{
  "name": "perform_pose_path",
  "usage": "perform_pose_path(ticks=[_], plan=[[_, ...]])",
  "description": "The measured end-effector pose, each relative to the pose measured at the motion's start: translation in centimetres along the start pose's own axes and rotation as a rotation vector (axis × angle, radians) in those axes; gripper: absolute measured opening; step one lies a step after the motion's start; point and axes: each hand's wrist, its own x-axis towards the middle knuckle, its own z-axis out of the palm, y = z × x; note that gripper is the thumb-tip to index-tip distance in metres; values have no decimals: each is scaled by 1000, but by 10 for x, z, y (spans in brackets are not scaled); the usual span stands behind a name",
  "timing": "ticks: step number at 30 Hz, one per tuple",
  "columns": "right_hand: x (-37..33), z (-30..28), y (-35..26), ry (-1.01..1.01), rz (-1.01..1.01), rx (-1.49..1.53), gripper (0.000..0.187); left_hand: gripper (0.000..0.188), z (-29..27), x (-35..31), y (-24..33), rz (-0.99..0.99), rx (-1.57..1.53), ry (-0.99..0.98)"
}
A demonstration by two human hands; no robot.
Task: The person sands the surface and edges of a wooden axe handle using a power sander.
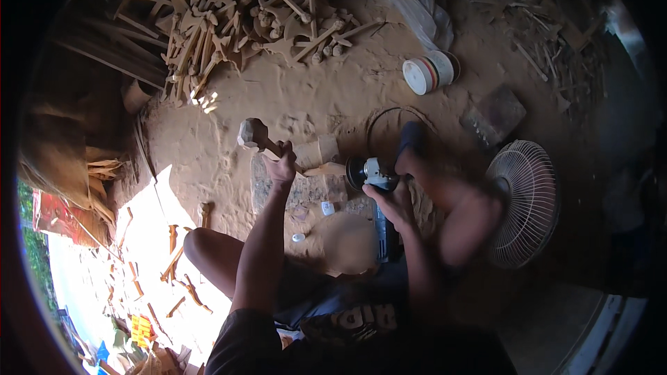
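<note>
My left hand is closed around the shaft of a carved wooden piece, whose thick faceted knob points up and to the left. In my right hand is an angle grinder with a dark round disc on its left side. The disc is apart from the knob. Between the two hands a pale, pointed strip of wood shows above a worn block; whether it joins the held piece I cannot tell. A small white lidded container stands near the block.
Carved wooden pieces lie heaped at the far side. A white striped bucket lies tipped on the dusty ground. To the right stand a caged fan and a square block. More wooden pieces lie in sunlight at the left.
</note>
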Motion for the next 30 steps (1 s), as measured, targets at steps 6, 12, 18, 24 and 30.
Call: perform_pose_path(ticks=[6, 12, 18, 24, 30], plan=[[38, 16, 5, -158, 40, -241, 69, 30, 4, 9, -3, 29, -74, -23], [47, 22, -31, -264, 17, -373, 70, 29, -4, 13, -8, 46, -75, -57], [52, 17, -12, -162, 80, -512, 79, 29, 2, 16, -6, 21, -80, -80], [53, 30, -19, -277, 55, -315, 79, 25, -1, 19, -12, 94, -103, -85], [44, 33, -17, -212, -21, -388, 69, 19, -7, 20, -16, 81, -105, -130]])
